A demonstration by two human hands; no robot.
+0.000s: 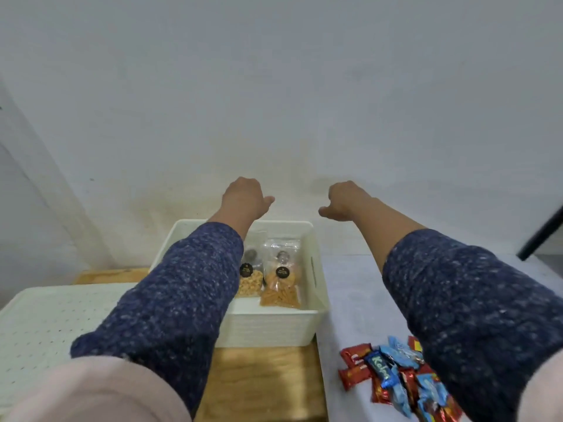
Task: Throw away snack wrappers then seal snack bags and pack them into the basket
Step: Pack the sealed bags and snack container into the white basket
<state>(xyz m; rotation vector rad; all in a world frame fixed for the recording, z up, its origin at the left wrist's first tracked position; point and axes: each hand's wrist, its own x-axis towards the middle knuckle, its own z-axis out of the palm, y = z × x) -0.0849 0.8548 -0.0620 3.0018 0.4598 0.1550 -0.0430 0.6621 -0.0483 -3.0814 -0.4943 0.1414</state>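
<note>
Both arms stretch forward past the basket (pixel 316 269). The left hand (pixel 243 197) and right hand (pixel 342 201) look loosely curled and seem to hold nothing, though the fingers are hidden. Two bags (pixel 280 281) lie in the basket below the left wrist. The wrappers (pixel 393 376) sit under the right elbow: draw back and gather those first.

Both arms stretch straight forward toward twelve o'clock, blue speckled sleeves pushed back to mid-forearm. The left hand (pixel 243 196) is curled into a loose fist holding nothing, thumb toward three o'clock. The right hand (pixel 342 199) mirrors it, thumb toward nine o'clock
</note>
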